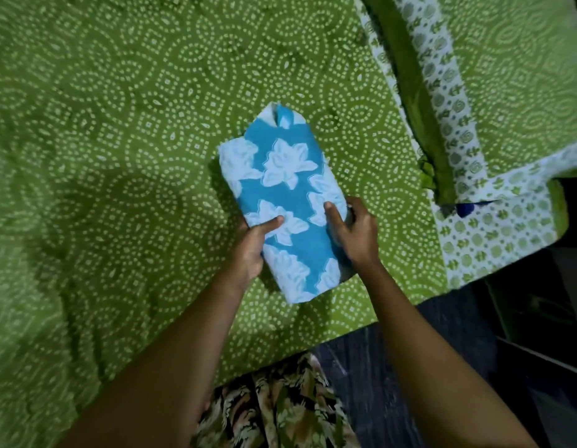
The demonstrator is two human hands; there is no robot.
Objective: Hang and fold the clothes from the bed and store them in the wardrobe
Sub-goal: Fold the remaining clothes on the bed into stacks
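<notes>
A folded blue cloth with white flowers (280, 176) lies as a narrow bundle on the green dotted bedsheet (119, 156), near the bed's front edge. My left hand (251, 247) grips its left side, thumb on top and fingers underneath. My right hand (355, 231) grips the right side in the same way, thumb pressed on the top face. The near end of the bundle sits between both hands.
A green pillow with a white leaf-print border (448, 101) lies at the upper right of the bed. The bed's corner (494, 253) is to the right, with dark floor (393, 367) beyond it. My patterned garment (280, 409) shows below.
</notes>
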